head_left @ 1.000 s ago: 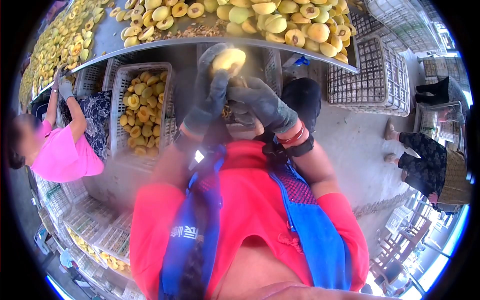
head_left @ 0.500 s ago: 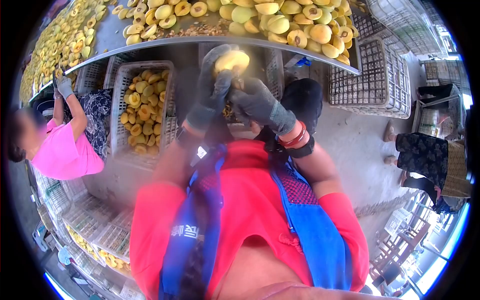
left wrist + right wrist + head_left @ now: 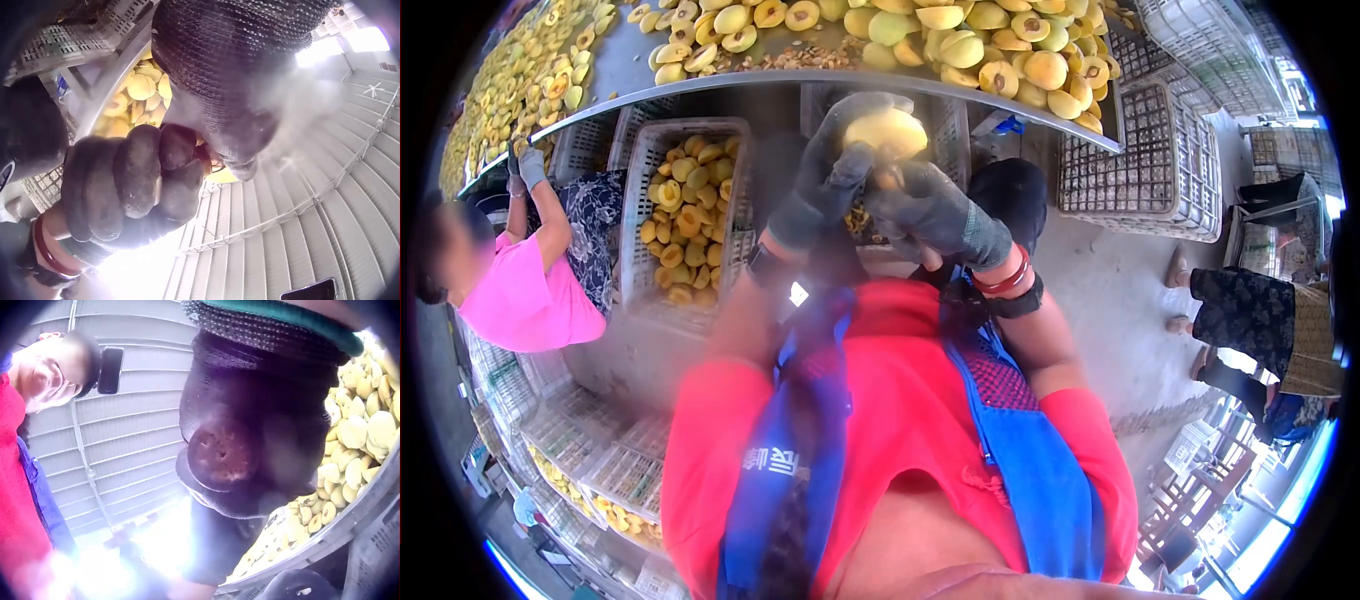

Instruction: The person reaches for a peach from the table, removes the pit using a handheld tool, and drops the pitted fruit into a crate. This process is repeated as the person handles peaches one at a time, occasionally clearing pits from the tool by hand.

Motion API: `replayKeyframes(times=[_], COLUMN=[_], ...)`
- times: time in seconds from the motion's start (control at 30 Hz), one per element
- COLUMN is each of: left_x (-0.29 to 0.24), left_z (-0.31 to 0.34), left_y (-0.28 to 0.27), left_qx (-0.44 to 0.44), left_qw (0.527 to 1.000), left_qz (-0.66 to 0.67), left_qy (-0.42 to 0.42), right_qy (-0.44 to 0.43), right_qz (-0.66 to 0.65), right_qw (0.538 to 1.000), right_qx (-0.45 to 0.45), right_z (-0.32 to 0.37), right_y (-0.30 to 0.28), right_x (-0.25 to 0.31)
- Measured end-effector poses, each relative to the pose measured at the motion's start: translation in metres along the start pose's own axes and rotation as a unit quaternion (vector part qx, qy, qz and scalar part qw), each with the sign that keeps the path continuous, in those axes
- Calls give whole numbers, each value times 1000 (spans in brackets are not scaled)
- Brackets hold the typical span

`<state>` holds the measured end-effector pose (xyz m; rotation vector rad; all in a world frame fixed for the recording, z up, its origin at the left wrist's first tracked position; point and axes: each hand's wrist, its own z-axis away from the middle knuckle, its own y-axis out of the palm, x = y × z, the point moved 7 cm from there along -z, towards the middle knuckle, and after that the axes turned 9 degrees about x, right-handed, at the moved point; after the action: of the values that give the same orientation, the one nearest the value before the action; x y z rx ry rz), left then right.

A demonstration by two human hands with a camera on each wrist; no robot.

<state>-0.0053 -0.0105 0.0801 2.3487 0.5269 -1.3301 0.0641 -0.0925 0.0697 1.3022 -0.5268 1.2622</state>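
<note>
Both hands wear dark gloves and meet in front of the body, below the table edge. My left hand [image 3: 825, 175] holds a yellow stone fruit [image 3: 887, 132], its fingers curled round the far side. Against the near side of the fruit, my right hand [image 3: 940, 210] grips a tool by its handle. The round brown butt of the handle [image 3: 222, 453] shows in the right wrist view; the fist hides most of the tool. In the left wrist view only a sliver of the fruit [image 3: 224, 176] shows beyond the right hand's curled fingers [image 3: 137, 169].
Ahead, a metal-edged table [image 3: 800, 80] bears heaps of halved fruit [image 3: 1000, 45] and loose stones. A crate of fruit [image 3: 690, 215] stands at the left, near a person in pink [image 3: 540, 290]. Another crate [image 3: 1140, 160] is at the right, with people standing beyond.
Both hands and the fruit have shifted slightly right and nearer in the head view. The right hand has turned a little against the fruit, and less of the tool handle shows.
</note>
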Motion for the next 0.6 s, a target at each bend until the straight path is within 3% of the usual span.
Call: replayKeyframes(times=[0.1,0.2,0.3,0.5,0.6], left_x=[-3,0,-2,-2,-17], left_z=[3,4,1,4,1], left_y=[0,-1,-2,-6,-2], left_qx=[-16,-23,25,29,90], left_qw=[999,999,995,998,992], left_qz=[-36,-29,-90,-37,-58], left_qy=[-10,13,34,-28,-63], right_qy=[-4,-34,69,78,128], right_qz=[91,67,-164,-84,-210], right_qw=[996,996,979,992,958], right_qx=[-7,43,100,52,150], right_z=[2,-4,2,6,6], right_y=[2,-4,3,11,14], right_x=[17,2,-11,12,-5])
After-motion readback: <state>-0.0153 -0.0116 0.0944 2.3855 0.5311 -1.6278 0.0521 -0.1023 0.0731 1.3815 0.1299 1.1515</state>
